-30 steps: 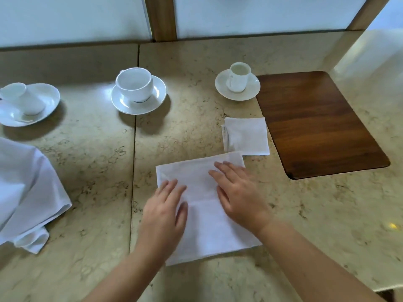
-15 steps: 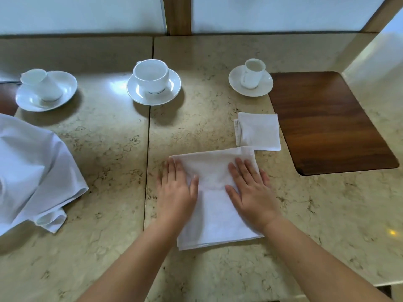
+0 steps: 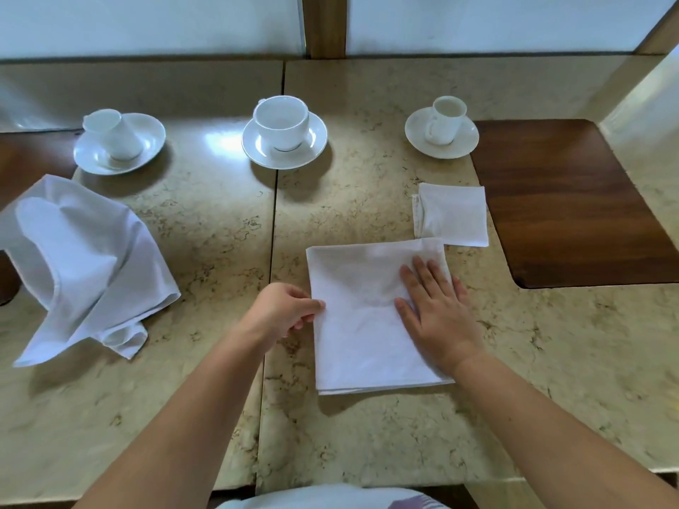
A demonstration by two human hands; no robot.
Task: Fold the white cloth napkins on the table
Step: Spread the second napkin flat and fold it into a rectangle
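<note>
The half-folded napkin lies flat on the marble bench, near the person and right of the seam between the slabs. A moment ago both hands lay flat on it. Now the left hand has slid off to the cloth's left edge and pinches it between thumb and curled fingers, while the right hand still presses down on the right half, fingers straight and spread. Just beyond its far right corner sits a small folded napkin, beside the wooden inlay. A loose heap of unfolded napkins lies at the left. Three cups on saucers stand along the far side.
</note>
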